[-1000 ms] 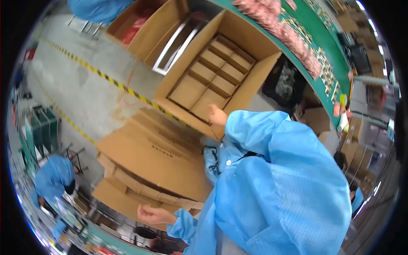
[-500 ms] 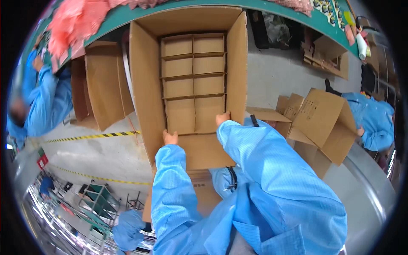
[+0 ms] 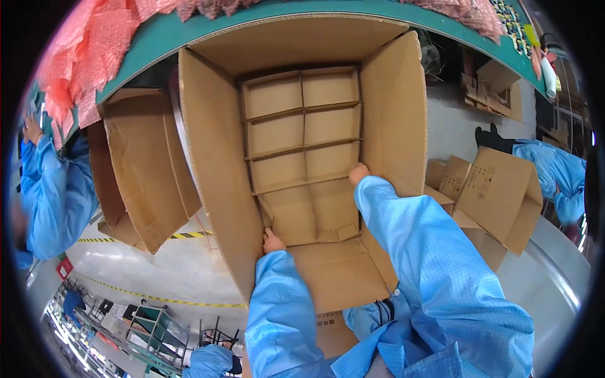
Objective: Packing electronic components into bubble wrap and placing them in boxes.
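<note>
A large open cardboard box (image 3: pixel 217 170) stands before me, with a cardboard divider (image 3: pixel 305 148) of several square cells inside it. My left hand (image 3: pixel 272 240) is closed at the divider's near left corner, against the box's left wall. Farther along, my right hand (image 3: pixel 359 174) pinches the divider's right edge, next to the right wall. The fingertips of both hands are partly hidden. The divider's near strip leans and looks bent, and bare box bottom shows between it and me.
A green bench (image 3: pixel 148 53) with pink bubble wrap (image 3: pixel 85 57) runs behind the box. Another open carton (image 3: pixel 148 164) stands at left, with more cartons (image 3: pixel 495 189) at right. People in blue work on both sides. Yellow-black tape (image 3: pixel 192 235) marks the floor at left.
My right hand has moved from the divider's near right corner farther up its right edge. My left hand stays near the left corner. The box appears larger, and the divider's near strip now looks bent.
</note>
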The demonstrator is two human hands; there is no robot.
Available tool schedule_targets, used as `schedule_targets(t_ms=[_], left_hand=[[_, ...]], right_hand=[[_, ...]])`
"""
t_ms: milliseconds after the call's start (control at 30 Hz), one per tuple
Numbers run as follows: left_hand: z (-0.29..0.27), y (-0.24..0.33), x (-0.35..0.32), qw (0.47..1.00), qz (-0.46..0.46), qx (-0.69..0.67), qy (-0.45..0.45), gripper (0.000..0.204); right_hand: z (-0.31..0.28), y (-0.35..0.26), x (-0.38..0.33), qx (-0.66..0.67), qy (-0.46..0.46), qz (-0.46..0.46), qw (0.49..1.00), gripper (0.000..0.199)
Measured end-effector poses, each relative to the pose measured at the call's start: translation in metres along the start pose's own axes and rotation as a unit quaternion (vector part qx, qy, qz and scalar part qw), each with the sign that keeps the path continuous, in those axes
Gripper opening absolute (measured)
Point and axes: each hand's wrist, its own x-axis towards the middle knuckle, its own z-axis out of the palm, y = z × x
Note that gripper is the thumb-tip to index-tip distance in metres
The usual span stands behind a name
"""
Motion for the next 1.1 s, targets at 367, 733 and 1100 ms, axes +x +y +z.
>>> schedule_targets(t_ms=[367,733,1100], left_hand=[[-0.14,-0.001,-0.173,0.986,-0.062,-0.149,0.031,0.038],[-0.248,-0.021,-0.359,0.932,0.138,-0.272,0.196,0.027],[-0.362,0.241,-0.432,0.839,0.391,-0.231,0.3,0.037]], right_hand=[[-0.073,0.019,-0.15,0.098,-0.002,-0.017,0.995,0.04],[-0.226,0.044,-0.316,0.328,-0.089,-0.16,0.927,0.037],[-0.414,0.169,-0.344,0.562,-0.072,-0.151,0.81,0.031]])
